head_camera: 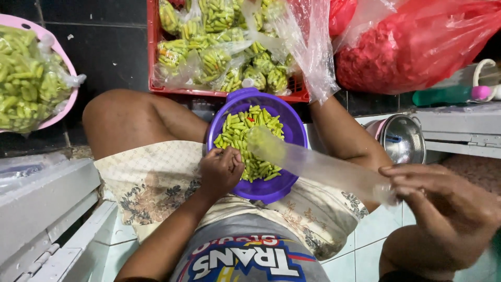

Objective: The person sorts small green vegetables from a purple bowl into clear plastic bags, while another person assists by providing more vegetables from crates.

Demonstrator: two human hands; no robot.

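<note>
Head view: left hand (220,171) closed on green chilies (249,141) in the lap-held purple bowl (292,128), right hand (443,209) pinching a nearly empty clear bag (318,164); filled bags fill the red crate (224,93).

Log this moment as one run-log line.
left hand: in purple bowl of green chilies | right hand: gripping clear plastic bag

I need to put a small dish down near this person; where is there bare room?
Bare pale floor tiles lie beside the right hand. It is crowded ahead: red plastic crate of bagged green chillies, red plastic bag, round purple plastic bowl on the lap.
</note>
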